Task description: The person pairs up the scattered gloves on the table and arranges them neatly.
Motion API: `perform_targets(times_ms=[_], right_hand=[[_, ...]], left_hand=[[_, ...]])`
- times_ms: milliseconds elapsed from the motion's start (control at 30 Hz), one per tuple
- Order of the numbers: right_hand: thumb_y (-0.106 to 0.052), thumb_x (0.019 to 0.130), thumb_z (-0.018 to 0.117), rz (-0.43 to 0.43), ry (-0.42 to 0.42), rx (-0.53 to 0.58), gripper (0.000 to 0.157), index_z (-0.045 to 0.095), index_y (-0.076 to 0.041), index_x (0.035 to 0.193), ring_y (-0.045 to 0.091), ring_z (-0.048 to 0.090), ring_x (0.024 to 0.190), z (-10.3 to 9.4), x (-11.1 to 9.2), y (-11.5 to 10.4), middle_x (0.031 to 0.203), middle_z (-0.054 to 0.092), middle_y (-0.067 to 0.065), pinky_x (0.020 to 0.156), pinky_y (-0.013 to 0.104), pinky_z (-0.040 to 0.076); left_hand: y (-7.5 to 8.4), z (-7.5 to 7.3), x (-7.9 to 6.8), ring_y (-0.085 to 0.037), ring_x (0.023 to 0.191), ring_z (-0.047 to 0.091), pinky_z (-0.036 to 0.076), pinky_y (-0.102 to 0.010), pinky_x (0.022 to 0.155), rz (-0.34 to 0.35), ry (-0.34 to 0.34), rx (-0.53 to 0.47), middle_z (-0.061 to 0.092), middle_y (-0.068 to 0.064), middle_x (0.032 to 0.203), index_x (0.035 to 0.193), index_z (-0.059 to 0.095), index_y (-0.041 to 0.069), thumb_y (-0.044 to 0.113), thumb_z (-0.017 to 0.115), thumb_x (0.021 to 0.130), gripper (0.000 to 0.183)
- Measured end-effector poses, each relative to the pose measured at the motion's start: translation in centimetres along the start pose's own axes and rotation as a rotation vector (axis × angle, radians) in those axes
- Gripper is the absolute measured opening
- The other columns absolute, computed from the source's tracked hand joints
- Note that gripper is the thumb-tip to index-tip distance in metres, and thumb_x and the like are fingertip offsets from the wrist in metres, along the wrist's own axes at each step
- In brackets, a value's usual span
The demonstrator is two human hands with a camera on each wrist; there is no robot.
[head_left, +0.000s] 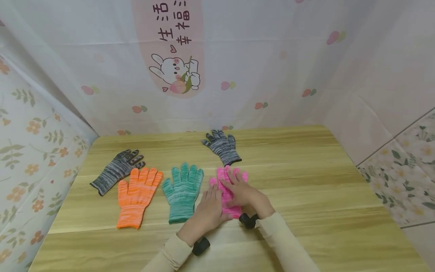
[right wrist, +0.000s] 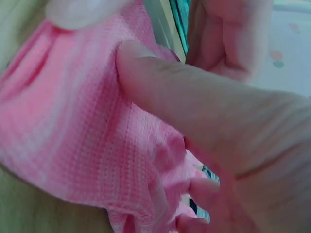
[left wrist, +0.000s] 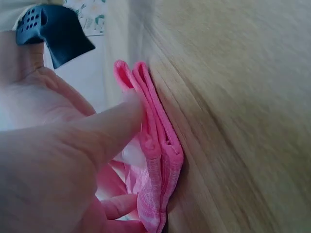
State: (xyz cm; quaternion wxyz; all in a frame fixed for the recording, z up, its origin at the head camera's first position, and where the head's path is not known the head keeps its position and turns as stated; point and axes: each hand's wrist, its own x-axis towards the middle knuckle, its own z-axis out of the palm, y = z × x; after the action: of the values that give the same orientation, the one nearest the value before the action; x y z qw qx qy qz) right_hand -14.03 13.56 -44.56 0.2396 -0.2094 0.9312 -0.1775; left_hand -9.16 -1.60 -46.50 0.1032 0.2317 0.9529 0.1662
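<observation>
A pink knit glove (head_left: 224,181) lies fingers-up on the wooden table, partly hidden under both hands. In the left wrist view its cuff (left wrist: 165,145) shows two folded layers, one over the other. My left hand (head_left: 211,207) rests along the glove's left side, its thumb on the cuff and its fingers stretched out. Over the right side lies my right hand (head_left: 240,192), fingers spread and pointing up-left. Seen from the right wrist, the thumb (right wrist: 160,77) presses straight onto the ribbed pink knit (right wrist: 92,131), with fingertips against it lower down.
Left of the pink glove lie a teal glove (head_left: 183,192) and an orange glove (head_left: 138,196). One grey-black glove (head_left: 117,170) sits at the far left, another (head_left: 222,146) just behind the pink one. A printed curtain (head_left: 238,60) hangs along the table's (head_left: 306,170) back edge.
</observation>
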Motion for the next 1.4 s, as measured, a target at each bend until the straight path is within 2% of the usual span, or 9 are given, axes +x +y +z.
perform_targets(times_ms=[367,500,567,633,767,933,1100,1267,1400], right_hand=[[-0.033,0.079,0.072,-0.057,-0.006,0.003,0.083,0.029,-0.008,0.146,0.047,0.003,0.140,-0.2,0.1,0.3,0.155,0.005,0.020,0.110,0.061,0.015],[-0.019,0.086,0.064,-0.100,0.086,0.147,0.059,0.043,0.004,0.136,0.040,0.044,0.124,-1.9,1.2,1.2,0.134,0.046,0.027,0.100,0.052,0.040],[-0.010,0.087,0.059,-0.100,0.173,0.179,0.047,0.048,0.007,0.130,0.037,0.052,0.114,-2.7,2.1,1.7,0.121,0.055,0.026,0.096,0.048,0.044],[-0.007,0.089,0.055,-0.082,0.251,0.145,0.041,0.051,0.010,0.126,0.038,0.053,0.110,-3.1,3.1,2.4,0.117,0.056,0.027,0.095,0.047,0.045],[-0.013,0.095,0.048,0.001,0.298,0.013,0.042,0.046,0.009,0.131,0.042,0.035,0.132,-3.1,4.4,3.8,0.141,0.040,0.026,0.108,0.050,0.031],[-0.013,0.093,0.049,0.110,0.337,-0.180,0.041,0.049,0.002,0.132,0.040,0.042,0.126,-2.9,4.6,5.2,0.139,0.044,0.020,0.098,0.052,0.042],[-0.020,0.089,0.061,0.191,0.394,-0.279,0.039,0.056,0.003,0.121,0.038,0.051,0.110,-3.3,4.2,6.3,0.126,0.051,0.021,0.088,0.048,0.049],[-0.018,0.088,0.061,0.209,0.416,-0.342,0.035,0.058,0.006,0.114,0.037,0.057,0.096,-3.8,4.0,7.1,0.113,0.057,0.020,0.083,0.045,0.051],[-0.007,0.086,0.053,0.244,0.454,-0.235,0.026,0.058,0.006,0.108,0.036,0.061,0.085,-4.3,3.4,7.9,0.100,0.062,0.021,0.073,0.044,0.053]], left_hand=[[-0.2,0.1,0.1,-0.034,0.137,0.031,0.032,-0.050,0.108,0.001,0.017,0.203,0.034,-0.022,0.146,0.140,0.034,-0.004,0.038,0.058,0.089,0.070],[-0.1,-0.1,0.3,-0.035,0.134,0.035,0.034,-0.050,0.106,0.008,0.025,0.247,0.037,-0.023,0.144,0.142,0.035,0.003,0.042,0.061,0.087,0.072],[0.1,-0.4,0.4,-0.036,0.132,0.037,0.035,-0.051,0.105,0.012,0.018,0.260,0.038,-0.023,0.142,0.142,0.037,0.009,0.043,0.061,0.086,0.070],[0.2,-0.6,0.6,-0.037,0.131,0.038,0.035,-0.051,0.105,0.013,0.002,0.273,0.039,-0.024,0.141,0.142,0.039,0.014,0.044,0.061,0.086,0.066],[0.4,-0.8,0.7,-0.037,0.130,0.037,0.035,-0.051,0.105,0.013,-0.038,0.293,0.038,-0.023,0.141,0.140,0.042,0.019,0.045,0.059,0.087,0.061],[0.6,-1.1,0.9,-0.036,0.129,0.038,0.035,-0.051,0.104,0.002,-0.045,0.278,0.040,-0.022,0.140,0.138,0.045,0.019,0.044,0.061,0.086,0.060],[0.9,-1.5,1.2,-0.035,0.128,0.039,0.035,-0.050,0.104,0.004,-0.022,0.253,0.043,-0.020,0.135,0.133,0.050,0.015,0.042,0.063,0.085,0.057],[1.7,-1.8,1.7,-0.033,0.122,0.044,0.036,-0.048,0.105,0.072,0.039,0.224,0.048,-0.016,0.131,0.127,0.054,0.012,0.039,0.062,0.086,0.050],[2.6,-2.2,1.9,-0.031,0.121,0.046,0.038,-0.044,0.104,0.144,0.072,0.190,0.051,-0.016,0.131,0.126,0.055,0.011,0.034,0.060,0.088,0.045]])
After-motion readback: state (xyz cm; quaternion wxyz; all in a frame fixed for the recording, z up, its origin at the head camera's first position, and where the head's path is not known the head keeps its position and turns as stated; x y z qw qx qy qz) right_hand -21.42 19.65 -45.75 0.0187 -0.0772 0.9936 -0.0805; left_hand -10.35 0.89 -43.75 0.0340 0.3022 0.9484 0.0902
